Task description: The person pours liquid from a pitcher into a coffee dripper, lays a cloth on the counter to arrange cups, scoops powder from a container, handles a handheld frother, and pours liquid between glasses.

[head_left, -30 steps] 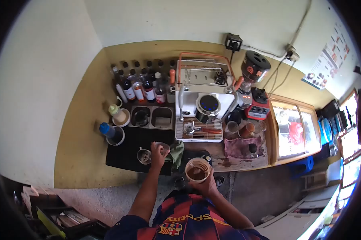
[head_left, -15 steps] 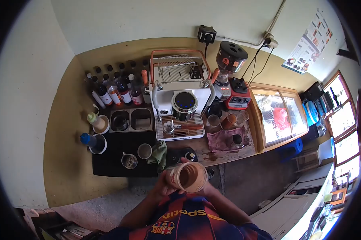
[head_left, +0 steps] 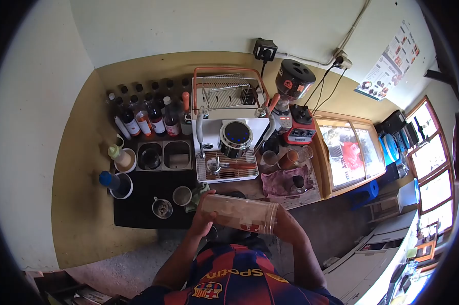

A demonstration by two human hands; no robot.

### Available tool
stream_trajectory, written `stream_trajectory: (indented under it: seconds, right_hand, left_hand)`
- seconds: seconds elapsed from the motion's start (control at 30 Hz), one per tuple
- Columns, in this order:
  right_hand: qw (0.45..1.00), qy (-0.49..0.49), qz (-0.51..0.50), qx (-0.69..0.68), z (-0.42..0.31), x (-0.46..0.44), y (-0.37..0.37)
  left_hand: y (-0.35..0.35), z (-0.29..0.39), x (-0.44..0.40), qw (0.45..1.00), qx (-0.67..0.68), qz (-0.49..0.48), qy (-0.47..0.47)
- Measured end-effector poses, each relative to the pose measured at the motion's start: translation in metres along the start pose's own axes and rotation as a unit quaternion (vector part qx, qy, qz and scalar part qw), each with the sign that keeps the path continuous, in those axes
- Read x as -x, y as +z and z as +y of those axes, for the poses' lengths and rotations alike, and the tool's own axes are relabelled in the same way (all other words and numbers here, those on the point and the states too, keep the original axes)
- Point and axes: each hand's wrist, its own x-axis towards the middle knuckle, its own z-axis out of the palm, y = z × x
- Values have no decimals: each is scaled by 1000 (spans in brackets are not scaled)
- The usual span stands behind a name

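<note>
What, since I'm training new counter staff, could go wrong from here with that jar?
The jar is tipped nearly onto its side, its ridged mouth at the right hand, so any loose brown contents might spill. It is held by the counter's front edge, so a slip could send it floorward. The left hand is near the green cloth and might drag it.
</note>
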Motion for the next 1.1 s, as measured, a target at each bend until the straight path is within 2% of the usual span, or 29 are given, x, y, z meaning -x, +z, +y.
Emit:
stream_trajectory:
  seconds: [0.07,0.17,0.37,0.47,0.57,0.67,0.87,1.1]
  right_hand:
    - [999,7,8,-50,-5,-4,1]
    - [945,76,-49,-315,-11,-11,4]
    - [960,44,-46,-272,24,-11,14]
    - [935,94,-66,-335,20,-8,7]
    - [941,157,-23,-299,26,5,-3]
    - [950,145,24,-276,29,18,-11]
    - [917,223,106,-314,54,60,-32]
    - [925,199,143,-289,89,103,-59]
  left_hand:
    - [3,2,1,1000,-20,2,11]
    - [3,-4,2,999,-31,17,7]
    - [-2,-10,2,997,-69,26,-6]
    - [-3,-17,0,998,-42,31,-30]
    - [-6,-32,-1,997,-22,42,-53]
    - [2,-38,-6,997,8,36,-66]
    - [10,-58,-25,991,67,11,-118]
    - [28,-104,-45,974,115,-35,-191]
